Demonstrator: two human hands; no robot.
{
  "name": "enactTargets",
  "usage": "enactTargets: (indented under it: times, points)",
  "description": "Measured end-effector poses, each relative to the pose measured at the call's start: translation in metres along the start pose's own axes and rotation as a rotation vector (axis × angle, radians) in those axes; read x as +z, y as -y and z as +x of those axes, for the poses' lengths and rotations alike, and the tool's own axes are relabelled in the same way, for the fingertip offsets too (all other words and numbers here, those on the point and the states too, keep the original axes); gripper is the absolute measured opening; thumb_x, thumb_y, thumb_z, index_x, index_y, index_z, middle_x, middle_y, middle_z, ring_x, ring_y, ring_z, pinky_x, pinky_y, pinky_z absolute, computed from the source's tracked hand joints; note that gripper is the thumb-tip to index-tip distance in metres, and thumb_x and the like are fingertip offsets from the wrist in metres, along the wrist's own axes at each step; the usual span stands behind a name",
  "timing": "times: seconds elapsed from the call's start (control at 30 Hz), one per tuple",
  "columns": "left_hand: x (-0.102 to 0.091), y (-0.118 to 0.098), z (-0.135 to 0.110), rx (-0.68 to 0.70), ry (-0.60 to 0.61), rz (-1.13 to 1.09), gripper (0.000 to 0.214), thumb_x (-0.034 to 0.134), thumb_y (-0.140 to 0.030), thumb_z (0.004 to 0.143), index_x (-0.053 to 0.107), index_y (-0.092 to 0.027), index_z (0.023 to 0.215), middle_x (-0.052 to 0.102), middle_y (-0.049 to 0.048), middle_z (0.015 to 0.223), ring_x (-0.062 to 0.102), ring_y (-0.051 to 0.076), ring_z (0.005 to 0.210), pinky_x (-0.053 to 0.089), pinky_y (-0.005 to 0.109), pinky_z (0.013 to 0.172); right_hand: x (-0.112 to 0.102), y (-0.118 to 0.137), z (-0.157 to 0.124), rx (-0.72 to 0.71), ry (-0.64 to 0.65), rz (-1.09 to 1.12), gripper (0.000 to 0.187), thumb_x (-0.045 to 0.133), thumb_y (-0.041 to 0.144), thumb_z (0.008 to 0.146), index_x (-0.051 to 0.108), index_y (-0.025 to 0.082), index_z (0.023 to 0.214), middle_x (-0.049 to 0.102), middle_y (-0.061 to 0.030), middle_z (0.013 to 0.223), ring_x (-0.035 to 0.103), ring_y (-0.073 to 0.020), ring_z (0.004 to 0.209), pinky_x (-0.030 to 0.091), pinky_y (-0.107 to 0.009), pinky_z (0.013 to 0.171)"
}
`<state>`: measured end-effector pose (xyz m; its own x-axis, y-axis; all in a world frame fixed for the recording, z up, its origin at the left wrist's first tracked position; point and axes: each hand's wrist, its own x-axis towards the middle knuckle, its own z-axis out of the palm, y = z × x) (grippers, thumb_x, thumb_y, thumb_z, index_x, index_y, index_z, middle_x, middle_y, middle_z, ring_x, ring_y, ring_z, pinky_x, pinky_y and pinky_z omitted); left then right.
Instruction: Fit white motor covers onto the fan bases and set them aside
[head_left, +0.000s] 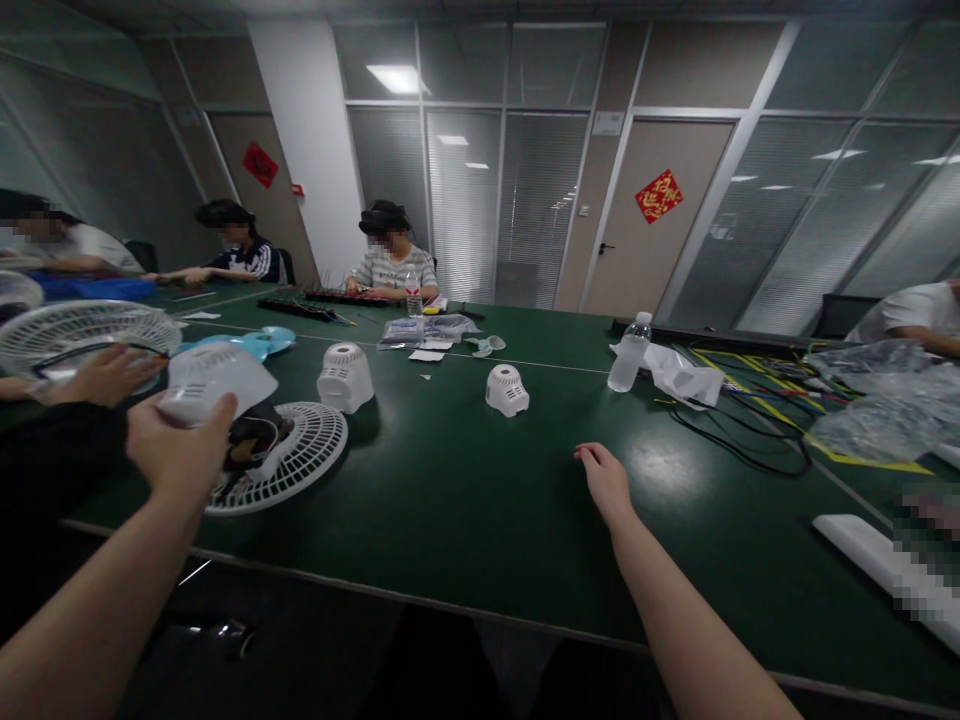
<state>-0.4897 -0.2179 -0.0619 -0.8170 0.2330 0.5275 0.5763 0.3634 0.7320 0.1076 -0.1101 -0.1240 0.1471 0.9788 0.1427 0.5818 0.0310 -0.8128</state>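
My left hand [180, 440] grips a white plastic housing [217, 382] with slots, thumb on its near side. The housing is held above a white round fan grille [315, 455], which lies near the table's front edge with an exposed motor and wires [259, 440] on it. My right hand [606, 485] rests on the green table [450, 500], fingers curled together, with nothing seen in them. Two similar white housings, one larger [345, 378] and one smaller [507, 390], stand upright between my hands, farther back.
At left, a co-worker's hand [112, 375] in a black sleeve is beside another white grille [90, 335]. Blue fan blades [255, 343] lie behind. A water bottle [631, 353], black cables [750, 450] and plastic bags [885, 400] are at right. Several people sit around the table.
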Motion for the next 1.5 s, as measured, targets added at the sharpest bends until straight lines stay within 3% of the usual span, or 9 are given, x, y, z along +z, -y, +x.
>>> enactTargets:
  times: [0.13, 0.3, 0.4, 0.57, 0.7, 0.87, 1.17, 1.37, 1.5]
  points:
    - [0.014, -0.037, 0.010, 0.213, -0.033, -0.048, 0.086, 0.068, -0.067, 0.075, 0.047, -0.011, 0.137, 0.058, 0.0141, 0.132, 0.055, 0.031, 0.119, 0.044, 0.047, 0.103, 0.002, -0.002, 0.003, -0.006, 0.000, 0.000, 0.035, 0.046, 0.044, 0.089, 0.069, 0.025, 0.107, 0.076, -0.0039, 0.104, 0.068, -0.0257, 0.099, 0.050, -0.037, 0.083]
    - [0.058, -0.093, 0.015, 0.174, 0.159, -0.239, 0.092, 0.072, -0.060, 0.075, 0.036, -0.006, 0.140, 0.049, 0.0182, 0.139, 0.049, 0.027, 0.122, 0.036, 0.043, 0.105, 0.000, -0.001, 0.001, -0.002, 0.003, -0.009, 0.036, 0.045, 0.046, 0.089, 0.069, 0.026, 0.107, 0.075, -0.0036, 0.105, 0.068, -0.0261, 0.098, 0.050, -0.037, 0.079]
    - [0.086, -0.114, 0.015, 0.132, 0.211, -0.303, 0.089, 0.072, -0.052, 0.079, 0.031, 0.000, 0.138, 0.042, 0.0224, 0.140, 0.043, 0.025, 0.125, 0.031, 0.041, 0.106, -0.001, 0.000, -0.001, 0.000, -0.001, -0.018, 0.035, 0.045, 0.046, 0.090, 0.069, 0.027, 0.107, 0.075, -0.0033, 0.105, 0.068, -0.0259, 0.096, 0.049, -0.036, 0.077]
    - [0.117, -0.116, 0.004, 0.126, 0.272, -0.294, 0.083, 0.072, -0.043, 0.080, 0.028, 0.002, 0.134, 0.036, 0.0232, 0.141, 0.039, 0.022, 0.127, 0.028, 0.036, 0.105, -0.002, 0.003, -0.001, 0.000, 0.004, -0.038, 0.033, 0.045, 0.044, 0.090, 0.069, 0.027, 0.105, 0.075, -0.0028, 0.105, 0.067, -0.0260, 0.098, 0.048, -0.037, 0.079]
    - [0.127, -0.103, -0.006, 0.059, 0.404, -0.228, 0.090, 0.076, -0.046, 0.075, 0.028, 0.005, 0.132, 0.039, 0.0284, 0.137, 0.044, 0.027, 0.125, 0.032, 0.042, 0.100, -0.003, 0.006, -0.002, 0.009, 0.019, -0.049, 0.031, 0.046, 0.044, 0.090, 0.069, 0.028, 0.103, 0.075, -0.0029, 0.104, 0.067, -0.0258, 0.096, 0.048, -0.037, 0.078]
    - [0.128, -0.096, -0.005, 0.023, 0.494, -0.142, 0.098, 0.076, -0.048, 0.074, 0.022, 0.005, 0.136, 0.034, 0.0334, 0.141, 0.041, 0.033, 0.131, 0.032, 0.046, 0.102, -0.003, 0.007, -0.003, 0.018, 0.036, -0.052, 0.032, 0.045, 0.044, 0.091, 0.069, 0.028, 0.104, 0.074, -0.0035, 0.105, 0.067, -0.0254, 0.096, 0.049, -0.036, 0.076]
    - [0.109, -0.105, -0.008, 0.036, 0.606, -0.048, 0.100, 0.076, -0.057, 0.073, 0.027, 0.006, 0.132, 0.037, 0.0319, 0.144, 0.040, 0.039, 0.136, 0.034, 0.054, 0.109, 0.001, -0.002, 0.003, -0.001, 0.015, -0.061, 0.033, 0.046, 0.044, 0.090, 0.069, 0.027, 0.106, 0.074, -0.0037, 0.104, 0.066, -0.0261, 0.101, 0.049, -0.038, 0.082]
    - [0.091, -0.116, -0.027, 0.135, 0.532, -0.036, 0.121, 0.071, -0.063, 0.077, 0.003, 0.006, 0.148, 0.019, 0.0331, 0.155, 0.025, 0.043, 0.145, 0.029, 0.056, 0.115, -0.002, 0.000, 0.000, -0.002, 0.020, -0.054, 0.033, 0.046, 0.045, 0.091, 0.069, 0.027, 0.105, 0.074, -0.0043, 0.106, 0.067, -0.0266, 0.097, 0.050, -0.039, 0.079]
    - [0.055, -0.115, -0.026, 0.356, 0.395, -0.001, 0.098, 0.065, -0.058, 0.084, 0.017, -0.004, 0.151, 0.028, 0.0196, 0.157, 0.025, 0.033, 0.147, 0.023, 0.048, 0.121, -0.002, 0.000, 0.000, -0.013, 0.019, -0.052, 0.032, 0.046, 0.045, 0.090, 0.069, 0.027, 0.104, 0.075, -0.0047, 0.105, 0.068, -0.0272, 0.098, 0.050, -0.039, 0.079]
